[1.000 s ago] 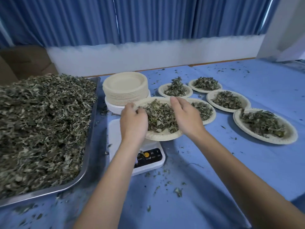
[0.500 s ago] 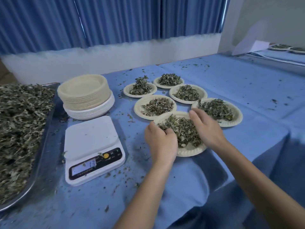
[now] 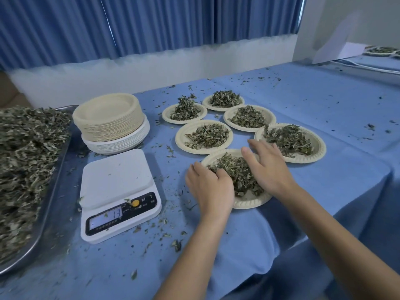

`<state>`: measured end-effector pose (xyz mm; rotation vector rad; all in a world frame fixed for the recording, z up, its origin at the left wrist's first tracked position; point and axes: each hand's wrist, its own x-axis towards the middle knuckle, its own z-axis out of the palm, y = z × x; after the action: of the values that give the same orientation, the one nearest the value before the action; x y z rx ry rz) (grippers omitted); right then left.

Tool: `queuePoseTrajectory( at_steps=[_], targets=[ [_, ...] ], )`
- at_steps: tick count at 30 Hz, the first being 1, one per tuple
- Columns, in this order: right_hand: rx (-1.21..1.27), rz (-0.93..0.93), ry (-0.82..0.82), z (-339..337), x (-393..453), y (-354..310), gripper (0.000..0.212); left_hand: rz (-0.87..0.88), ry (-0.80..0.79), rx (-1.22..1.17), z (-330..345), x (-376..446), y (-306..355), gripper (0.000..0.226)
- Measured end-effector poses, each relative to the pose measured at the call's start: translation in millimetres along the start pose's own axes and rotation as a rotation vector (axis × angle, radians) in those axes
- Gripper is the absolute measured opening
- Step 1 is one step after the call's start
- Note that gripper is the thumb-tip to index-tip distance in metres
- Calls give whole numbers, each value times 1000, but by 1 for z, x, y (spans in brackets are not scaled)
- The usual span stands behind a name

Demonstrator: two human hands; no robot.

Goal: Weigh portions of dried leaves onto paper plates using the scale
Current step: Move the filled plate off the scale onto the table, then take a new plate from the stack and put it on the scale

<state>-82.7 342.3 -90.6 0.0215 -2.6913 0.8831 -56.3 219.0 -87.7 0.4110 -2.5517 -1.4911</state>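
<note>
A paper plate (image 3: 249,205) heaped with dried leaves (image 3: 237,169) lies on the blue tablecloth, to the right of the scale. My left hand (image 3: 210,189) curls over the plate's left rim. My right hand (image 3: 268,167) lies over its right side with fingers spread and flat. The white digital scale (image 3: 116,176) has nothing on its platform, and its display shows 13. A metal tray (image 3: 50,202) at the left is piled with loose dried leaves (image 3: 23,159).
A tall stack of empty paper plates (image 3: 108,118) stands behind the scale. Several filled plates (image 3: 181,144) sit in a cluster behind my hands. The table edge (image 3: 337,215) drops off just right of the held plate. Leaf crumbs litter the cloth.
The filled plate went from the scale rightward and down onto the cloth among the other plates. The scale is now bare. My right hand's fingers have spread off the rim.
</note>
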Motion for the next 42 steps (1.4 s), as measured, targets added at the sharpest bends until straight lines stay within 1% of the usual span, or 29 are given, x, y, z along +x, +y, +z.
queuePoseTrajectory(
  at_steps=[5,11,14,16,18,20,22,25,27,30,32,34,35,37,38,39,42],
  targets=[
    [93,-92,-4,9,6,-36,48,105,52,-18,-18,8,4,61],
    [185,-252,-80,44,28,-112,48,226,205,-26,-82,46,-1,63],
    [197,-326,-129,67,46,-157,49,229,288,-21,-124,74,-9,63],
    [203,-369,-149,82,64,-187,47,243,376,-2,-155,100,-11,59],
    [215,-378,-159,97,86,-215,47,232,465,75,-183,130,-13,59],
    [196,-358,-174,111,112,-237,48,190,521,174,-204,160,-16,58],
    [136,-329,-184,125,138,-250,50,138,503,255,-215,189,-21,55],
    [55,-257,-202,143,170,-257,51,4,404,344,-221,227,-29,57],
    [-4,-212,-225,151,185,-257,49,-81,333,362,-225,244,-32,56],
    [5,-132,-231,153,202,-252,44,-139,281,379,-232,259,-32,37],
    [9,-85,-224,149,210,-247,47,-127,257,455,-236,265,-30,29],
    [-13,-76,-240,145,215,-245,45,-67,246,532,-238,268,-26,27],
    [-28,-86,-241,143,215,-246,41,-34,252,549,-240,268,-22,28],
    [-49,-127,-204,138,216,-251,27,22,267,565,-245,267,-9,31],
    [-53,-143,-180,135,216,-253,20,54,278,570,-248,265,-2,30],
    [-48,-154,-162,130,216,-255,18,86,293,569,-251,262,4,26],
    [7,-180,-124,112,210,-257,30,128,307,534,-261,246,18,11]
  ],
)
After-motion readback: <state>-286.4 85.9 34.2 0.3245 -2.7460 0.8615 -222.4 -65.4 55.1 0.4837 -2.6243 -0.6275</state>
